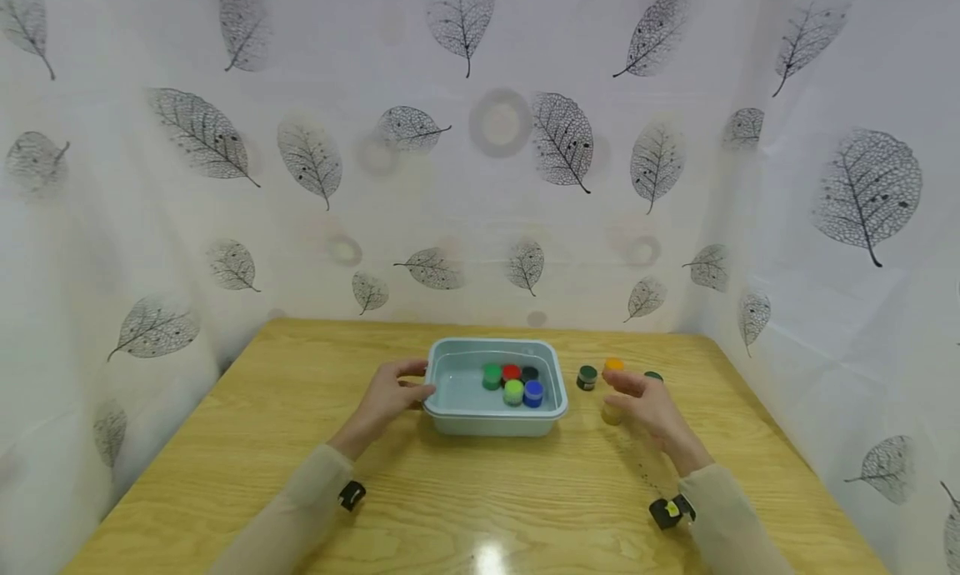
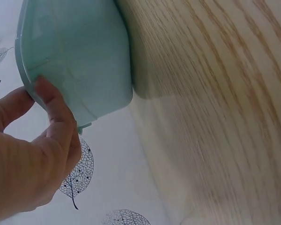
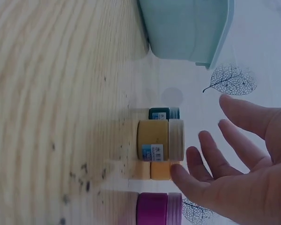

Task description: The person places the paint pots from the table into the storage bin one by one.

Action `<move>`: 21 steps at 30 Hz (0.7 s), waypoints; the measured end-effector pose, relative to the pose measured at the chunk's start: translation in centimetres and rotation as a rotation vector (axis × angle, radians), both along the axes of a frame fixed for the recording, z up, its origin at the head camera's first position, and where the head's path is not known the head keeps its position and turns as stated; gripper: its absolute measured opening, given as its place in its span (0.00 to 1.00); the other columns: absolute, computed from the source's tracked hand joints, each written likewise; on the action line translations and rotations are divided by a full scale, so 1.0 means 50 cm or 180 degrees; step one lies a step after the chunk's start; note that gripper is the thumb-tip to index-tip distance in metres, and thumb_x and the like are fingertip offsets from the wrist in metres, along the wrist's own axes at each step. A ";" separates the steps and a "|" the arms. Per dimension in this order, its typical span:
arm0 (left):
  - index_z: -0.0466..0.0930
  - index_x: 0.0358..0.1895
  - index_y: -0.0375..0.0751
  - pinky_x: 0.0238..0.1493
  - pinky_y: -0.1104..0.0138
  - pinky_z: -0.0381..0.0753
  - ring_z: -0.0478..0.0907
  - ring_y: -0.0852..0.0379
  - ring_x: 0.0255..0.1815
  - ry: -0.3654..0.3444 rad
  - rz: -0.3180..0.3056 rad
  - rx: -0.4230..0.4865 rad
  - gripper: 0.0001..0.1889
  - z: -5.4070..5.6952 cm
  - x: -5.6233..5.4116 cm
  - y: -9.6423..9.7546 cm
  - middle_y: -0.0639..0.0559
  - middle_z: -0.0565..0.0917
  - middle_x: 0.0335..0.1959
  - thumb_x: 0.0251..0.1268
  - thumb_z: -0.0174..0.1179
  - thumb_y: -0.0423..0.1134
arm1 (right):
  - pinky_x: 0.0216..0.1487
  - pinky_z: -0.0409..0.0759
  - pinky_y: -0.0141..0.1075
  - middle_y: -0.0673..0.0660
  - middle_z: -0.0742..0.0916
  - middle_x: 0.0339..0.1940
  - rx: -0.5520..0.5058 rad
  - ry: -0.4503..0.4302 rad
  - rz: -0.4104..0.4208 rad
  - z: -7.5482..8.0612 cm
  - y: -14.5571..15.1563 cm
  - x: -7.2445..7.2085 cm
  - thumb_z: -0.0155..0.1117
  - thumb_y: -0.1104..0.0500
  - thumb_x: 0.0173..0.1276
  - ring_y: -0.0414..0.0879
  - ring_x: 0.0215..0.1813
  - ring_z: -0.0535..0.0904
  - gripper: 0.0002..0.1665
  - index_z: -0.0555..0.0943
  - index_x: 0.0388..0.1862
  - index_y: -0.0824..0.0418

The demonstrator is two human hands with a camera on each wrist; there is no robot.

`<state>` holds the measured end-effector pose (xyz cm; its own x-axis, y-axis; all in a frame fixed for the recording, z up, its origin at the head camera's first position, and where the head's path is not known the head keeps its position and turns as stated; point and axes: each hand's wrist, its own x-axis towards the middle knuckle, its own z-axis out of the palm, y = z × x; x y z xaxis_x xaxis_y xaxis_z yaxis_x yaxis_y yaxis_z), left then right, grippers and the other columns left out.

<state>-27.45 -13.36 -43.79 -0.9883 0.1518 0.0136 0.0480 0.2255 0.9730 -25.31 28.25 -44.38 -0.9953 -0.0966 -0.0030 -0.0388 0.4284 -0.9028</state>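
A pale blue-green plastic tub [image 1: 491,426] stands on the table, and my left hand [image 1: 392,397] pinches its left rim between thumb and fingers, as the left wrist view also shows. Inside lie several small paint jars: a green one [image 1: 491,376], a red one [image 1: 511,373], a black one, a lime one [image 1: 513,392] and a blue one [image 1: 533,393]. My right hand [image 1: 647,402] hovers with spread, loosely bent fingers over the loose jars, nothing in its grasp. Closest to its fingertips is a yellow paint jar [image 3: 152,140], with an orange jar [image 3: 160,171] behind.
A dark green jar [image 1: 587,378] sits right of the tub. Another dark-lidded jar [image 1: 653,376] is partly hidden behind my right hand. The right wrist view shows a purple jar [image 3: 152,209] and dark specks on the wooden table [image 1: 480,492]. A leaf-print curtain [image 1: 480,208] surrounds the table.
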 end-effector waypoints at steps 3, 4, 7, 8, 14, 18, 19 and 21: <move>0.73 0.63 0.28 0.40 0.62 0.88 0.83 0.54 0.40 -0.0045 -0.0028 0.0022 0.26 0.000 0.000 0.000 0.32 0.77 0.59 0.60 0.64 0.26 | 0.67 0.75 0.52 0.71 0.72 0.70 0.0095 -0.0066 0.0077 -0.002 0.005 0.001 0.62 0.65 0.70 0.66 0.70 0.67 0.31 0.68 0.70 0.71; 0.73 0.63 0.28 0.40 0.62 0.88 0.83 0.53 0.40 -0.0052 -0.0037 0.0029 0.26 0.000 0.000 -0.001 0.32 0.77 0.59 0.60 0.64 0.26 | 0.66 0.76 0.51 0.71 0.72 0.69 0.0119 -0.0084 0.0093 -0.003 0.006 0.002 0.62 0.65 0.70 0.66 0.70 0.67 0.31 0.68 0.69 0.71; 0.73 0.63 0.27 0.40 0.61 0.88 0.83 0.53 0.41 -0.0066 -0.0062 0.0058 0.26 -0.001 0.000 -0.002 0.31 0.76 0.60 0.61 0.64 0.26 | 0.64 0.78 0.48 0.72 0.72 0.69 0.0165 -0.0096 0.0143 -0.006 0.009 0.000 0.63 0.65 0.69 0.67 0.69 0.67 0.31 0.68 0.69 0.72; 0.73 0.63 0.28 0.40 0.61 0.88 0.83 0.52 0.41 -0.0070 -0.0059 0.0067 0.26 -0.001 0.000 -0.003 0.31 0.76 0.60 0.61 0.64 0.26 | 0.63 0.79 0.47 0.72 0.72 0.69 0.0151 -0.0100 0.0137 -0.007 0.009 -0.001 0.63 0.66 0.68 0.67 0.69 0.68 0.31 0.69 0.68 0.72; 0.72 0.64 0.29 0.40 0.62 0.88 0.83 0.52 0.41 -0.0092 0.0027 0.0024 0.27 -0.004 -0.001 -0.001 0.31 0.75 0.61 0.60 0.64 0.26 | 0.60 0.82 0.45 0.71 0.76 0.65 0.0247 -0.0188 0.0230 -0.021 0.016 -0.014 0.67 0.68 0.64 0.66 0.66 0.73 0.30 0.72 0.65 0.72; 0.71 0.64 0.29 0.41 0.62 0.88 0.83 0.53 0.41 -0.0093 0.0066 0.0022 0.27 -0.004 0.002 0.001 0.31 0.74 0.61 0.60 0.64 0.26 | 0.60 0.81 0.48 0.71 0.77 0.64 0.0354 -0.0222 0.0418 -0.030 0.018 -0.019 0.70 0.67 0.62 0.66 0.64 0.75 0.31 0.73 0.64 0.72; 0.71 0.64 0.28 0.41 0.62 0.88 0.83 0.53 0.40 -0.0090 0.0070 0.0030 0.27 -0.003 0.003 0.001 0.31 0.74 0.61 0.60 0.64 0.26 | 0.61 0.81 0.49 0.71 0.77 0.64 0.0390 -0.0202 0.0462 -0.032 0.018 -0.019 0.70 0.67 0.61 0.66 0.63 0.75 0.31 0.74 0.64 0.72; 0.71 0.64 0.28 0.41 0.62 0.88 0.83 0.53 0.41 -0.0089 0.0079 0.0031 0.27 -0.003 0.003 0.002 0.31 0.74 0.61 0.60 0.65 0.26 | 0.62 0.79 0.52 0.71 0.78 0.63 0.0477 -0.0163 0.0543 -0.032 0.019 -0.022 0.71 0.67 0.60 0.66 0.64 0.75 0.32 0.74 0.63 0.72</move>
